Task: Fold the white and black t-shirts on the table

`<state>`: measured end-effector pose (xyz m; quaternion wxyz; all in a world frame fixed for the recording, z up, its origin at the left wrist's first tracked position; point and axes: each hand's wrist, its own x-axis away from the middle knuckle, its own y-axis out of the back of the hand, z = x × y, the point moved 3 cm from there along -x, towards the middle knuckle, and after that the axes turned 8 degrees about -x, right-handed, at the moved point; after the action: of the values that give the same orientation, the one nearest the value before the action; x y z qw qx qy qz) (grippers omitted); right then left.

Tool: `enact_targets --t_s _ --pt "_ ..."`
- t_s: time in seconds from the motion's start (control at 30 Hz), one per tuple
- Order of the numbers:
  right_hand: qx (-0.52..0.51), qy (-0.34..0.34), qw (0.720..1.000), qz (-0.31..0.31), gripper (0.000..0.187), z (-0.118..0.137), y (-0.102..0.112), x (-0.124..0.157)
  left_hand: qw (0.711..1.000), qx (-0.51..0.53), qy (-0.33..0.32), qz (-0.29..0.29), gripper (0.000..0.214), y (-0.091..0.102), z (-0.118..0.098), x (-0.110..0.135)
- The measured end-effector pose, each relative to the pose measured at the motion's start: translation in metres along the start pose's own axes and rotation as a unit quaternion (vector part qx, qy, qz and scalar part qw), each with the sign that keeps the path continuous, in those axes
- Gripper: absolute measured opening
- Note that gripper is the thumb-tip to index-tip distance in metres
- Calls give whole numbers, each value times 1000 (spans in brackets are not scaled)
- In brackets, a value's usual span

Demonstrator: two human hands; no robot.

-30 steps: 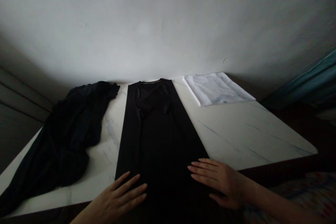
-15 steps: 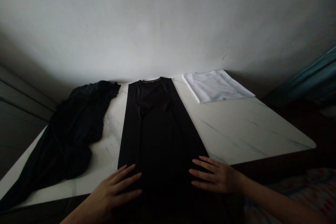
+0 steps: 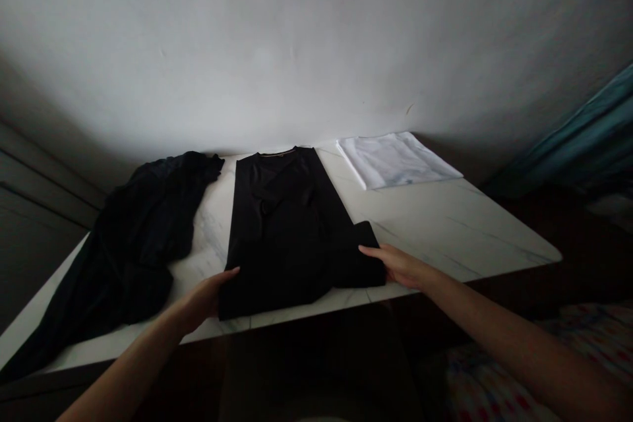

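In the head view, a folded black V-neck garment [image 3: 281, 244] lies on the white marble table [image 3: 445, 231] by its near edge. The right hand's [image 3: 400, 266] straight, relaxed fingers touch the garment's right fold; the left hand [image 3: 205, 300] meets its corner, grip unclear. A crumpled dark garment [image 3: 133, 244] lies along the left edge, a folded white cloth [image 3: 395, 159] at the far edge.
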<state>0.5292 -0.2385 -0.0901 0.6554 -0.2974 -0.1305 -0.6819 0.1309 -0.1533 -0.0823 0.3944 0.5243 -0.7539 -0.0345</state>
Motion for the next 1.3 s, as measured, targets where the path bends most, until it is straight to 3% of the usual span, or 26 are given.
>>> enact_targets --t_s 0.1,0.17,0.53,0.7,0.8,0.93,1.13,1.3 --pt "-9 3 1000 -6 27 6 0 -6 987 83 102 94 43 -6 -5 3" --pt "-19 31 999 -17 26 9 2 -10 981 123 120 93 39 -5 -9 6" --pt "37 168 979 -111 40 14 7 -27 984 177 -27 -11 58 -14 -45 -4" --pt "30 141 987 -74 37 18 9 -38 990 72 -107 -59 89 0 -49 -20" --pt "95 198 972 -83 44 28 14 -43 979 -81 -165 -86 70 13 -54 -34" --pt "286 275 915 -74 44 49 18 -45 943 -277 -167 -78 44 23 -61 -51" --pt "460 232 854 -68 14 72 18 -44 930 -305 -190 -80 43 28 -66 -60" --pt "473 249 845 -28 14 85 9 -34 924 -339 -168 -52 40 27 -67 -55"
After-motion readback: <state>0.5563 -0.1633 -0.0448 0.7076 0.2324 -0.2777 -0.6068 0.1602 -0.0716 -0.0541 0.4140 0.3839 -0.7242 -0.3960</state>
